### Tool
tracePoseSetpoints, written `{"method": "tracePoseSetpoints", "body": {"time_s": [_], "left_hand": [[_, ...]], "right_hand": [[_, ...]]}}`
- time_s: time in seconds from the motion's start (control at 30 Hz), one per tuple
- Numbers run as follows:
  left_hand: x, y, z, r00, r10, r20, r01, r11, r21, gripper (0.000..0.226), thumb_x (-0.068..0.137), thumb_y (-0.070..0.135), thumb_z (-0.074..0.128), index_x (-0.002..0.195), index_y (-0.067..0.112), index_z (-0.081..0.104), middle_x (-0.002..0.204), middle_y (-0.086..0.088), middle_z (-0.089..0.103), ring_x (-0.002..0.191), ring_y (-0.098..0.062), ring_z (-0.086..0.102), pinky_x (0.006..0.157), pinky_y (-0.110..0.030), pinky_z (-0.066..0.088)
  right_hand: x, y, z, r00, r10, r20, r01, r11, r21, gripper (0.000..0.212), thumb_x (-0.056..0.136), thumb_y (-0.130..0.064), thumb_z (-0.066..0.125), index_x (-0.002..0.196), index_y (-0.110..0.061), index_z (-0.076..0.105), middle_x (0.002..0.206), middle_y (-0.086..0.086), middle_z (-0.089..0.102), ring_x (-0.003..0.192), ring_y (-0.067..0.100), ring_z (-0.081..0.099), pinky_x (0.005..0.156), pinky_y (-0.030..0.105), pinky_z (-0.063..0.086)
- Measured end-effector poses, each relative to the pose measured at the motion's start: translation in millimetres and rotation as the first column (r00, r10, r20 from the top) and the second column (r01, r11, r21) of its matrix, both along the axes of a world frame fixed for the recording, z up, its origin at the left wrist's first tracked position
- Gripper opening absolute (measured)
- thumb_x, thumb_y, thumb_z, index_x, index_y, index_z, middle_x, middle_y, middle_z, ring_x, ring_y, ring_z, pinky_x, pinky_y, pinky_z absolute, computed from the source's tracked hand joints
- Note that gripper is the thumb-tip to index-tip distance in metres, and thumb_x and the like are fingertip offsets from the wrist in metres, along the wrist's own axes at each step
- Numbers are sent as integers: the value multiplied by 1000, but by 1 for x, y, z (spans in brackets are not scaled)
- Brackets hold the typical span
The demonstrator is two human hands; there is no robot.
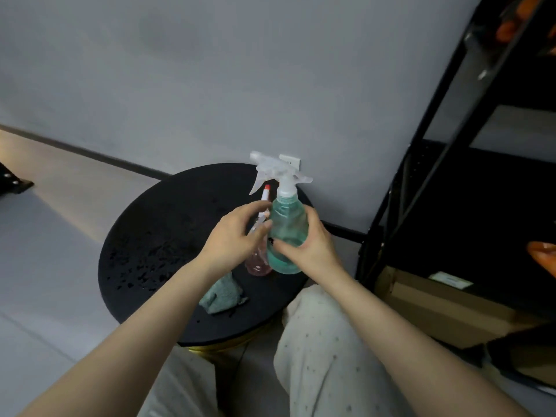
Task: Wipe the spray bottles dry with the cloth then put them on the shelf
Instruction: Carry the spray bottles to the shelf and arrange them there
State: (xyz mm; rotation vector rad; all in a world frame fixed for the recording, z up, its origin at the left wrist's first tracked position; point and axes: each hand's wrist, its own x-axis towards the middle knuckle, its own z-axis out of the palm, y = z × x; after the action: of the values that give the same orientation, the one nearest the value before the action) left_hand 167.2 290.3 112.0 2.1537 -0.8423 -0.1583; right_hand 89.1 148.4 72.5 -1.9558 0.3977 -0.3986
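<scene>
Green bottle (287, 236): gripped by the right hand (307, 245), probably lifted for wiping
Left hand (234, 236): fingers loosely spread, nothing held
Cloth (221, 293): left on the table (144, 251); shelf (451, 206) waiting alongside

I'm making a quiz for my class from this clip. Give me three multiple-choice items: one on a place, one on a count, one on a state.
1. Where does the cloth lie?
A. on the table
B. on the shelf
C. on the floor

2. How many spray bottles show?
A. one
B. two
C. three

3. What does the right hand do?
A. hangs idle
B. wipes with the cloth
C. holds the green bottle

Answers:
1 A: it lies bunched on the table's near edge.
2 B: a green one and a pink bottle.
3 C: its fingers wrap round the green body; the left hand hovers open.
</scene>
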Motion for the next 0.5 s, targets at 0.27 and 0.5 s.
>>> {"method": "tracePoseSetpoints", "body": {"time_s": [0.27,0.5], "left_hand": [[-41,-71,11,982,-143,127,127,984,125,34,92,29,55,125,27,55,117,7,61,103,-11,57,87,-26,43],[-78,-139,3,936,-328,129,297,931,212,40,92,29,54,131,21,52,128,2,58,120,-14,52,101,-33,41]], "right_hand": [[-70,-69,19,995,-98,32,101,990,-97,73,67,-37,80,127,-32,39,120,-11,56,110,8,54,92,30,47],[-137,-135,15,979,-202,9,200,964,-175,74,68,-37,79,129,-33,38,122,-12,54,109,7,54,89,27,46]]}}
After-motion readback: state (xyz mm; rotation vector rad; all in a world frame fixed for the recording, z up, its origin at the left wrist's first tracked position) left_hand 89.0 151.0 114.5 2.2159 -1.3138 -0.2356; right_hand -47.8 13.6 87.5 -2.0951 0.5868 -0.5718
